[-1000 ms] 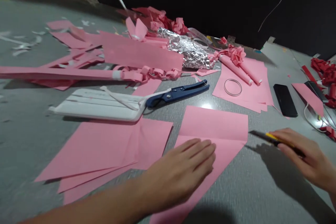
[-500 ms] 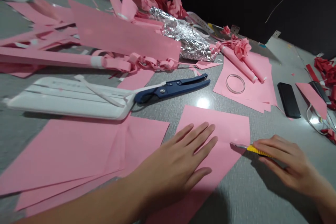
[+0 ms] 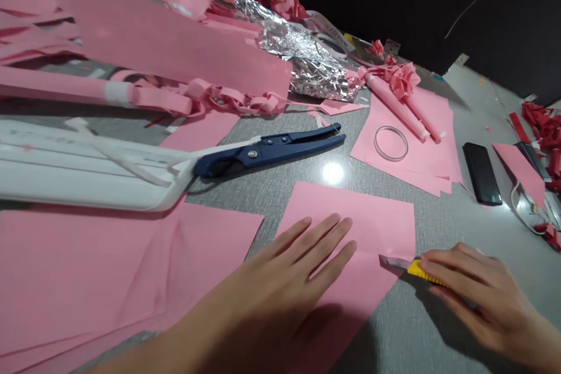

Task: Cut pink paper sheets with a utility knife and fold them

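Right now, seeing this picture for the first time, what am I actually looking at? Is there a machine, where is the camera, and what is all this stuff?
There is no machine here. These are a person's two bare hands, filmed by one camera worn on the head, looking forward and down. The left hand lies flat, fingers spread, pressing on a pink sheet on the grey table. The right hand has its grip closed on a yellow cutter, whose blade tip meets the sheet's right edge. Further back lie blue-handled scissors, a long white plastic piece, crumpled foil, a clear ring, rolled pink tubes and a black phone. More pink sheets lie at the left.
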Available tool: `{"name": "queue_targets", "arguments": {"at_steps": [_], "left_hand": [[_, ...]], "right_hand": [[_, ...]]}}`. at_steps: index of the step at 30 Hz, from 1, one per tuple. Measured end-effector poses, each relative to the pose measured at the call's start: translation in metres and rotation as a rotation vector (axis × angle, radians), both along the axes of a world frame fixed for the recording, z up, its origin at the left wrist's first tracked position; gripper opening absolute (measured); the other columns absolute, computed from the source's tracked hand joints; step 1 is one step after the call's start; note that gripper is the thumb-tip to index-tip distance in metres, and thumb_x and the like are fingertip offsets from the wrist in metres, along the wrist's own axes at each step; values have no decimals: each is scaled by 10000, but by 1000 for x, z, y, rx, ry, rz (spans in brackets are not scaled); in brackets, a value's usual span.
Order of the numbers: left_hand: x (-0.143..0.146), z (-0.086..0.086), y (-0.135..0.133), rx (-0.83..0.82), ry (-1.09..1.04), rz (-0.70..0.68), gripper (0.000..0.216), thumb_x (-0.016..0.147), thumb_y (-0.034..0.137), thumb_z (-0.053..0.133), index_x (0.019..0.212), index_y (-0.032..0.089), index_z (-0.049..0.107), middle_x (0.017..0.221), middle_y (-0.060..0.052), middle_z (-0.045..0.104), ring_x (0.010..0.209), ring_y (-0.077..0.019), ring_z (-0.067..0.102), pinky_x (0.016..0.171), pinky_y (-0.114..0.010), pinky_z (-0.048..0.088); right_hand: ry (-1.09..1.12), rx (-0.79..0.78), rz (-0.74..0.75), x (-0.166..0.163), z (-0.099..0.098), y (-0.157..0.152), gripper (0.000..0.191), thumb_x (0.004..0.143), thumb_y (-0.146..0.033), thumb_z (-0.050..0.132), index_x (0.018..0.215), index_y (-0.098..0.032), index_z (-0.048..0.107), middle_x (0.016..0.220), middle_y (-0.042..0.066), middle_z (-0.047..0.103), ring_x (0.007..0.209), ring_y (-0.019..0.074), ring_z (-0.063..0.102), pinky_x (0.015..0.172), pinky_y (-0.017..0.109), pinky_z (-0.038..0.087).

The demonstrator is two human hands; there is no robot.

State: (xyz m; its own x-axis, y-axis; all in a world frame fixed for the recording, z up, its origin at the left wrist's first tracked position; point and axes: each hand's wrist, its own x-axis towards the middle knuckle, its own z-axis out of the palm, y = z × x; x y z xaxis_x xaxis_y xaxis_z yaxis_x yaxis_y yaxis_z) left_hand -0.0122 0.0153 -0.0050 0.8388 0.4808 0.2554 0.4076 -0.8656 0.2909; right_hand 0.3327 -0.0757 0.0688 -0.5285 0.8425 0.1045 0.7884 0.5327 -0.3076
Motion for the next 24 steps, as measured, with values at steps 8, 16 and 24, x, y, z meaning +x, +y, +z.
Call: {"name": "queue_targets", "arguments": {"at_steps": [8, 16, 24], "left_hand": [[5, 5, -3, -17, -70, 81, 545, 997, 341, 690, 1526, 222, 644, 1666, -62, 599, 1501, -297, 591, 1333, -446, 354], [3, 6, -1, 13, -15, 55, 498, 1056, 417, 645, 1520, 235, 654, 1679, -45, 587, 1539, -256, 532, 1403, -382, 132], [1, -2, -4, -15, -5, 45, 544, 1049, 476, 670, 1546, 257, 644, 1710, -28, 551, 1603, -251, 448, 1420, -380, 63]], "right_hand": [[-44, -7, 17, 4, -2, 0, 405, 1088, -104, 567, 1472, -183, 670, 1323, 92, 801, 1073, 213, 765, 907, 373, 637], [-59, 8, 44, 5, 0, 0, 396, 1083, -84, 568, 1453, -173, 680, 1322, 71, 802, 1084, 195, 746, 931, 342, 608], [-35, -1, 44, 0, 2, 5, 372, 1092, -67, 537, 1428, -149, 675, 1303, 81, 807, 1049, 190, 737, 880, 333, 594]]}}
